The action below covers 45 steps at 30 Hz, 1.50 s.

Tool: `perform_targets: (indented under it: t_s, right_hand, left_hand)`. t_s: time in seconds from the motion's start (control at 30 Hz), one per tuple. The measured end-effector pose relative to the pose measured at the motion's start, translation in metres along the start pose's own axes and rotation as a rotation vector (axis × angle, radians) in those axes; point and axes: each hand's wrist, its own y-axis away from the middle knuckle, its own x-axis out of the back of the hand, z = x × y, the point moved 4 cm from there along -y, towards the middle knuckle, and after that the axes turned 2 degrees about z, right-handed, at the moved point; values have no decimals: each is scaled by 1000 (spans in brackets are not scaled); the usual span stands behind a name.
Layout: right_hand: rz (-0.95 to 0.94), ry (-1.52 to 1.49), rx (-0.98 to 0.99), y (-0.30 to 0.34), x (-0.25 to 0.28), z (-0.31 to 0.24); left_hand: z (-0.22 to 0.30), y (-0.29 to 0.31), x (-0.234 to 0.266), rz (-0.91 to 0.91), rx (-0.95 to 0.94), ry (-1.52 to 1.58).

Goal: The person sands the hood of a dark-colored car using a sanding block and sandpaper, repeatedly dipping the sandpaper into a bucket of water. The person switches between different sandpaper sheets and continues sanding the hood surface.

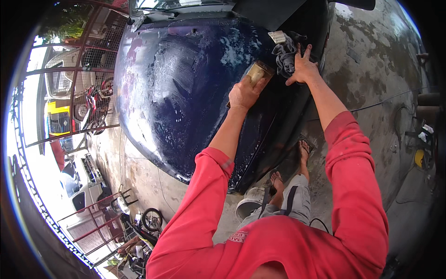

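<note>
My left hand [245, 94] is closed round a tan sanding block [259, 73], pressed on the wet dark-blue car hood [195, 97]. Part of the block is hidden under my fingers. To its right, my right hand [304, 69] is open with its fingers spread, at the edge of a crumpled dark rag [285, 58] lying on the side of the hood. I cannot tell how firmly that hand touches the rag. A small whitish piece [277, 37] sits at the rag's far end. Whitish residue and bare-looking patches mark the hood's far part.
A bucket [250, 203] stands on the wet concrete floor by my feet, below the hood's front edge. Cables [371, 106] lie on the floor to the right. On the left are a metal mesh fence [95, 69], parked vehicles and a motorcycle [97, 104].
</note>
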Motion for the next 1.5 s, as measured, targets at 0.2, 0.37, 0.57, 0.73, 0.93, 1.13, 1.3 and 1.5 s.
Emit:
perform_targets:
  t_s: [0.2, 0.37, 0.57, 0.73, 0.93, 1.13, 1.3, 1.5]
  right_hand:
    - [-9, 32, -2, -1, 4, -4]
    - [5, 96, -23, -21, 3, -1]
    - [89, 75, 39, -18, 0, 4]
    - [52, 92, 11, -24, -4, 2]
    - [66, 83, 13, -32, -3, 7]
    - [92, 105, 50, -30, -8, 9]
    - [66, -19, 16, -22, -3, 11]
    - [58, 1, 25, -21, -1, 6]
  left_hand:
    - [-85, 191, 37, -59, 54, 6]
    - [-48, 61, 11, -54, 18, 43]
    - [-20, 18, 16, -3, -8, 56]
    - [-88, 195, 49, -57, 171, 106]
    - [-62, 98, 9, 113, 26, 74]
    - [-58, 35, 17, -396, 217, 442]
    - [-90, 115, 28, -206, -38, 203]
    - [-108, 158, 37, -19, 43, 91]
